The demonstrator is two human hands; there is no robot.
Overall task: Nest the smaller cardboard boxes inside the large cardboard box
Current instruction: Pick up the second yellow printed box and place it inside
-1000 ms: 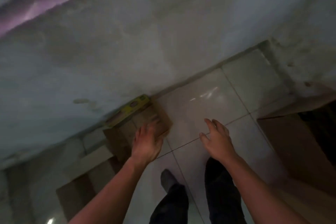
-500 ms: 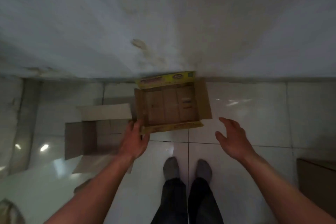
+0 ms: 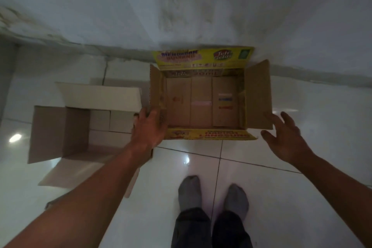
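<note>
two open boxes: my left hand grips the yellow-printed box beside the plain box, my right hand spread open.

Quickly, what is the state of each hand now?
Left hand: closed on the left flap of the yellow printed box.
Right hand: open, holding nothing, beside the box's right flap.

Dim, murky indoor light, soft all over.
Small glare spots on the glossy floor, perhaps from overhead lamps; printing on the yellow box smeared, unreadable; straight lines bowed toward the edges.
</note>
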